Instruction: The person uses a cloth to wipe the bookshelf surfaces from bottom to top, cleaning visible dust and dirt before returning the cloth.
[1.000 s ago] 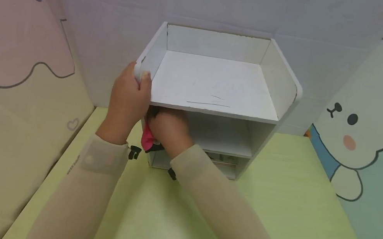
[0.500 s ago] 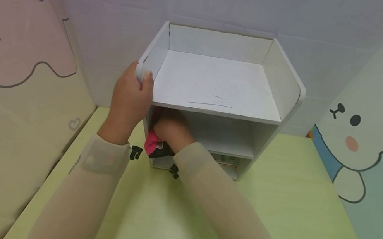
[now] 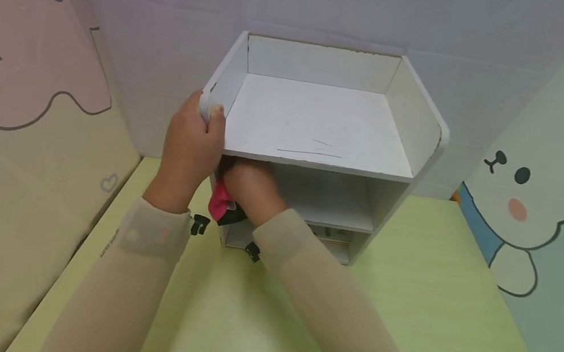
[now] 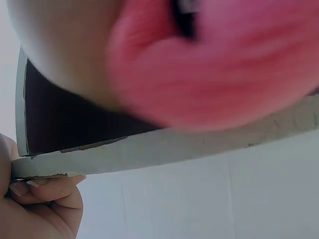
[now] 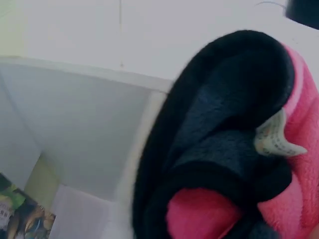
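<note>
White, boxy and made of painted board, the shelf unit (image 3: 318, 122) stands on a pale green tabletop (image 3: 454, 309). A person's bare left grip (image 3: 195, 138) grasps the shelf unit's left side panel (image 3: 225, 87), thumb on the inner face, fingers round the outside. The fleecy pink cloth with a black side (image 3: 219, 201) is at the shelf unit's left, partly at the middle compartment and partly hanging before the lower one. The right grip (image 3: 252, 187) has it there, but its fingers are hidden under the top shelf; I cannot tell whether they curl round the cloth or press it flat.

By the pose, the step is probably working the cloth against the shelf unit's inner left side. To do it well, the left grip should hold firm so sideways pressure does not shift the shelf unit. Gather the loose end, which could drag on the front edge; the left wrist view shows chips there that may snag fleece. Work by feel with steady strokes, minding the knuckles, and avoid the book-like item (image 3: 335, 234) in the shelf unit's lower compartment.
</note>
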Motion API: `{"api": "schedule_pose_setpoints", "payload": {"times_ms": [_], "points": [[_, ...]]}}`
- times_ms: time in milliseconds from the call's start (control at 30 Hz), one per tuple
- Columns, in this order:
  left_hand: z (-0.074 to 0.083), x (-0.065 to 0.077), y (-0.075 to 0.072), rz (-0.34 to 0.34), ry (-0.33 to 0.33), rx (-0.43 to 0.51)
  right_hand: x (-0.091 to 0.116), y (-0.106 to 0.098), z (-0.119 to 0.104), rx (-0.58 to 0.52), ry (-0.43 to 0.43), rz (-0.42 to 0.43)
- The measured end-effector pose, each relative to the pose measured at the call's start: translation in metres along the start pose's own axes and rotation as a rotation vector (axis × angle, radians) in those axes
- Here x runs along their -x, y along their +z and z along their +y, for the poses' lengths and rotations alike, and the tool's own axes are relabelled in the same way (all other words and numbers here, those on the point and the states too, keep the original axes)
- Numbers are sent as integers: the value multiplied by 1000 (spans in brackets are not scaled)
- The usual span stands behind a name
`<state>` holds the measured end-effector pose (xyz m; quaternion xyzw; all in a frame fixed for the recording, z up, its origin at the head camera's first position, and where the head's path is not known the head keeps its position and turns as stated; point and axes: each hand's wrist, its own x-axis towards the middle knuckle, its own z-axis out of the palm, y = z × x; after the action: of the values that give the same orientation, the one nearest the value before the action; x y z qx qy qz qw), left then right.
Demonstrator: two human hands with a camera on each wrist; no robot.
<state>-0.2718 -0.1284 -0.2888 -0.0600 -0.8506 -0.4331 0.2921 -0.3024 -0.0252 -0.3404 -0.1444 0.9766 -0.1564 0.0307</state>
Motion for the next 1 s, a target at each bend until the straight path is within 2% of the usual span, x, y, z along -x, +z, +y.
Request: {"api": "schedule_pose_setpoints", "payload": {"times_ms": [67,200,300,367,467,1000], "points": [[0,0,0,-2,1,-4,-1,11,2,0,2,59],[1,0,0,-15,-5,-17,2,31,4,89,-27,122],[1,0,-1,-18,-7,-25,6,38,5,194,-56,155],[1,0,-1,-17,-7,-26,9,40,5,216,-54,164],[1,1,-1,-14,-8,-22,11,39,5,228,-40,153],[0,1,-1,-8,1,-25,17,26,20,61,73,8]]}}
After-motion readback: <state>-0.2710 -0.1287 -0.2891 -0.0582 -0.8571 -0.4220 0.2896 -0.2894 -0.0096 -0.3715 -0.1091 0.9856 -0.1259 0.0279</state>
